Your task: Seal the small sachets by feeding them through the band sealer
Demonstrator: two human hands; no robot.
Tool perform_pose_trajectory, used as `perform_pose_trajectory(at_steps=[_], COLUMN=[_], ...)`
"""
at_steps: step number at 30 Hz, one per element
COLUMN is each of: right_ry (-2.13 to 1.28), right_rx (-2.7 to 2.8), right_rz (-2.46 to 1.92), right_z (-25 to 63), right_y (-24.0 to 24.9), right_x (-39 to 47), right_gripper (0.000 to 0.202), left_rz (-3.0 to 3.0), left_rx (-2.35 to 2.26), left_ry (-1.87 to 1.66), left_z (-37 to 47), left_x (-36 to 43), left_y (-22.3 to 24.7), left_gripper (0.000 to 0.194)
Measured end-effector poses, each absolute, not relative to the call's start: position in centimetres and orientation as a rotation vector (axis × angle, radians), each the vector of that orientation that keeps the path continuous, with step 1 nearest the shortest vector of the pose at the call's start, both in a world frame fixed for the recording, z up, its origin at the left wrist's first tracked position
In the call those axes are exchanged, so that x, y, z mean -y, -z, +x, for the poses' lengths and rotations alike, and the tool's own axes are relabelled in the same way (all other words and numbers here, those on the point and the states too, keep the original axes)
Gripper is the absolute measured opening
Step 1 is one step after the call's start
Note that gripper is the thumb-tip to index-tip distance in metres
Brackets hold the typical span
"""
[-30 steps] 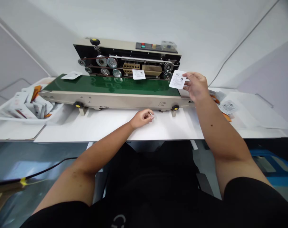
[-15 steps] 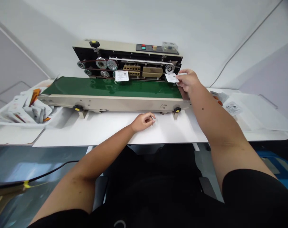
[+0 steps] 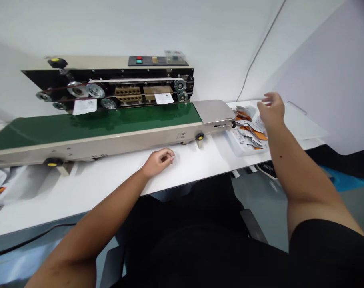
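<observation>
My right hand (image 3: 272, 109) is in the air over the right-hand bin (image 3: 243, 150), with fingers parted and nothing between them. White and orange sachets (image 3: 248, 132) fill that bin. On the white table (image 3: 188, 170), my left hand (image 3: 159, 162) rests in front of the conveyor, its fingers curled in loosely and holding nothing I can see. A band sealing machine (image 3: 116, 78) stands behind the green belt (image 3: 119, 123). Two white sachets hang in its sealing line: one sachet (image 3: 164, 98) by the brass block at the right, another sachet (image 3: 85, 106) under the left rollers.
A metal feed plate (image 3: 213, 111) sits at the belt's right end, close to the bin. Another bin (image 3: 26, 184) with sachets is partly in view below the belt's left end. A cable (image 3: 35, 238) runs under the table's left side.
My right hand has let go of a sachet at the machine's right end and moved right, over the bin. That sachet has travelled left. The view has turned right; my left hand stays curled.
</observation>
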State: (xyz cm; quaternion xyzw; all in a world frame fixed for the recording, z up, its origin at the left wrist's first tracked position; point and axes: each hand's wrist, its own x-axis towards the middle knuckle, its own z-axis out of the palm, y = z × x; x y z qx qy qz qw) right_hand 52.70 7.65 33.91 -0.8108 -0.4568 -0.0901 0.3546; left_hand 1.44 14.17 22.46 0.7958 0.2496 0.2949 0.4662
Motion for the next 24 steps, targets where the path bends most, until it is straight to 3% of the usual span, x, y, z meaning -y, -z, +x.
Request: perform_pose_trajectory(at_steps=[4, 9, 12, 15, 20, 24], right_ry=[0.006, -0.082, 0.031, 0.129, -0.033, -0.026], right_rx=[1.254, 1.474, 1.414, 1.365, 1.523, 1.567], right_rz=[-2.327, -2.373, -2.518, -2.644, -2.755, -2.647], right_z=[56.3, 56.7, 56.8, 57.1, 57.5, 57.2], right_y=[-32.3, -31.2, -31.1, -31.0, -30.2, -29.8], right_x=[-5.6, -10.1, -13.3, -15.0, -15.8, -15.7], right_gripper=[0.080, 0.129, 0.137, 0.121, 0.048, 0.031], left_rz=[2.016, 2.106, 2.107, 2.101, 2.110, 2.099], left_rx=[-0.627, -0.664, -0.682, -0.680, -0.659, -0.666], left_ry=[-0.689, -0.640, -0.644, -0.656, -0.638, -0.628], left_z=[1.5, 1.4, 1.3, 1.3, 1.4, 1.5], left_x=[-14.0, -13.9, -14.0, -14.1, -14.1, -14.3], left_y=[-22.9, -23.4, -23.7, -23.8, -23.7, -23.8], left_gripper=[0.026, 0.027, 0.029, 0.030, 0.029, 0.028])
